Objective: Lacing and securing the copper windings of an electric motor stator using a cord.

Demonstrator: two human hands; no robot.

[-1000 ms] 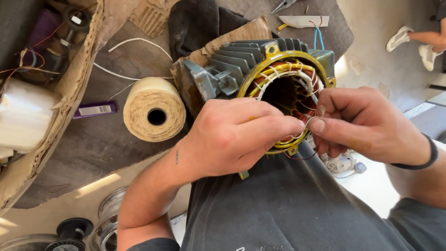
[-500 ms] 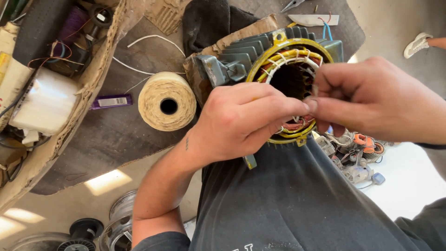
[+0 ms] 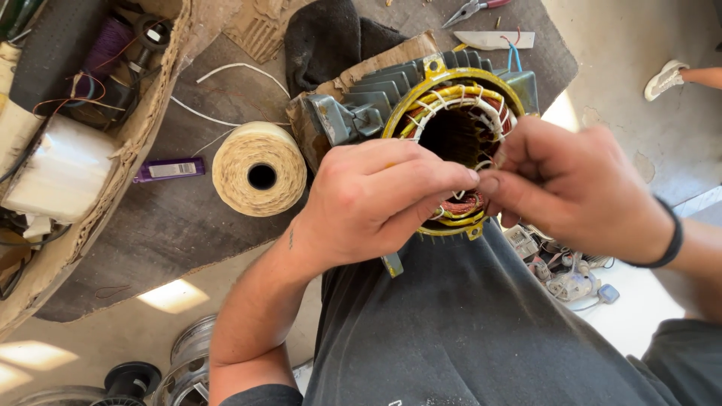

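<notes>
A grey finned motor stator [image 3: 391, 94] with a yellow rim and copper windings laced in white cord lies against my lap, its bore facing up. My left hand [image 3: 376, 199] rests over its near rim, fingers pinched together at the winding edge. My right hand [image 3: 575, 184], with a black band at the wrist, meets it fingertip to fingertip over the coils. What they pinch is too thin to see; it looks like a thread or wire. A spool of cream twine [image 3: 259, 169] stands just left of the stator on a dark mat [image 3: 180, 233].
A cardboard box [image 3: 143, 128] at left holds a white roll [image 3: 60, 169], wire and a purple spool. A purple lighter [image 3: 169, 170] lies by the twine. Pliers [image 3: 470, 9] lie at the top. Small electrical parts [image 3: 568, 274] sit on the floor at right. Another person's foot [image 3: 665, 79] shows at far right.
The view has shifted and drawn closer. My right hand has moved up and left over the windings, and both hands' fingertips now meet at the stator's near rim.
</notes>
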